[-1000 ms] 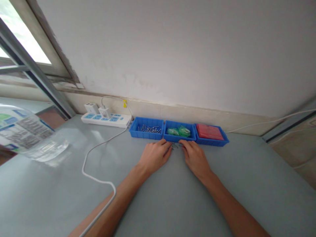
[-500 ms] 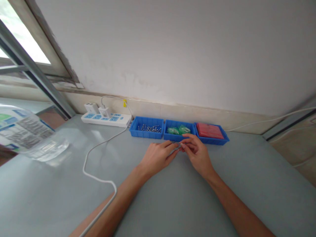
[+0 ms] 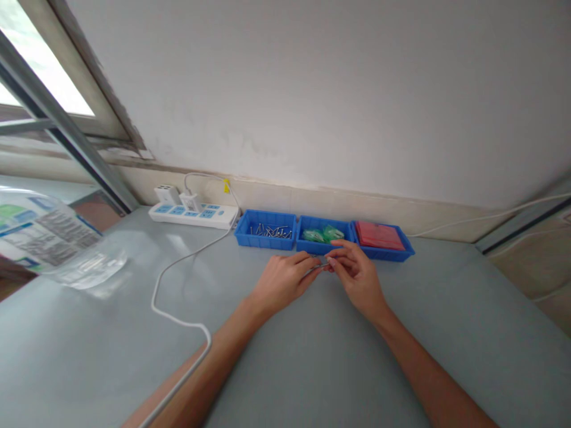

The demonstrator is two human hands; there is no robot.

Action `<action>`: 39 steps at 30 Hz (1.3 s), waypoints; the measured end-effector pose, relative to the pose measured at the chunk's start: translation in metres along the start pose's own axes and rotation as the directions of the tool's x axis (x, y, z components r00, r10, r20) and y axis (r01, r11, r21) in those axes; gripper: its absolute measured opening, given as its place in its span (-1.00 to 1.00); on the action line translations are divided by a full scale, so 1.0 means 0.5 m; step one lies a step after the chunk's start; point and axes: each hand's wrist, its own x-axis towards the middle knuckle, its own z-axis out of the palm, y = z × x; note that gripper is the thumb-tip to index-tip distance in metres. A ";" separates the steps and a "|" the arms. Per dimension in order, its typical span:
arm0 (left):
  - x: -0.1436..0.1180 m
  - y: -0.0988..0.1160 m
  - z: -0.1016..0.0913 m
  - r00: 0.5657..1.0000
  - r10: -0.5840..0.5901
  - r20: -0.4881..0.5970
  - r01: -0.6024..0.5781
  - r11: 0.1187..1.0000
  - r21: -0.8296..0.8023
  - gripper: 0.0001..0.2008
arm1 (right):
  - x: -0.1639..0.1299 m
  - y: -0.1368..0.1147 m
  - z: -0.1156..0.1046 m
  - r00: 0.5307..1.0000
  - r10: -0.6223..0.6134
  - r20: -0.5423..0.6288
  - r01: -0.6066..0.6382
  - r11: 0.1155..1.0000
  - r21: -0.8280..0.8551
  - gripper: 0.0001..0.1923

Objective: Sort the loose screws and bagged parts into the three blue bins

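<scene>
My left hand point(image 3: 288, 276) is closed, thumb and fingers pinching a slim silvery screw point(image 3: 317, 266) like those in the left bin. My right hand point(image 3: 352, 270) meets it from the other side, its thumb and index finger closed on the screw's right end, with the other fingers loosely curled. Both hands are just above the table, in front of the middle blue bin point(image 3: 304, 248), which holds green plastic packets point(image 3: 323, 234). Fingers hide most of the screw. Left of it, another blue bin point(image 3: 263, 241) contains loose metal screws point(image 3: 272, 231).
A third blue bin point(image 3: 392, 255) at the right holds red plastic bags point(image 3: 379, 235). By the wall lies a white power strip point(image 3: 214, 219) with plugged-in chargers. Its white cable point(image 3: 178, 321) runs forward across my left forearm. A large clear bottle point(image 3: 84, 261) is at the left.
My left fingers have drawn slightly left, away from the right fingertips, and more of the screw shows between the hands. The bins stay where they were.
</scene>
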 end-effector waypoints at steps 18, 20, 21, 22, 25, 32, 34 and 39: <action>0.007 -0.059 -0.040 0.883 -0.438 -0.169 0.460 0.878 0.132 -0.69 | 0.004 0.000 -0.035 0.946 -0.310 0.093 0.260 0.557 -0.789 -0.69; 0.009 -0.050 -0.038 0.891 -0.437 -0.123 0.452 0.880 0.148 -0.69 | 0.007 0.003 -0.038 0.950 -0.301 0.084 0.249 0.569 -0.784 -0.68; 0.009 -0.046 -0.037 0.893 -0.439 -0.102 0.450 0.879 0.157 -0.70 | 0.007 0.005 -0.040 0.951 -0.301 0.077 0.245 0.573 -0.782 -0.68; 0.010 -0.045 -0.036 0.895 -0.438 -0.084 0.446 0.880 0.163 -0.70 | 0.008 0.006 -0.042 0.950 -0.303 0.072 0.243 0.575 -0.782 -0.69; 0.010 -0.044 -0.032 0.903 -0.427 -0.048 0.429 0.888 0.167 -0.69 | 0.010 0.010 -0.047 0.949 -0.305 0.080 0.249 0.569 -0.784 -0.69; 0.009 -0.037 -0.025 0.916 -0.402 -0.019 0.400 0.904 0.150 -0.70 | 0.004 0.006 -0.039 0.927 -0.350 0.135 0.313 0.523 -0.793 -0.72; 0.010 -0.032 -0.026 0.908 -0.416 -0.047 0.419 0.896 0.147 -0.69 | 0.001 0.007 -0.028 0.924 -0.321 0.207 0.353 0.510 -0.784 -0.73; 0.011 -0.031 -0.034 0.862 -0.500 -0.086 0.507 0.845 0.170 -0.67 | -0.003 0.013 -0.007 0.918 -0.194 0.346 0.395 0.510 -0.764 -0.71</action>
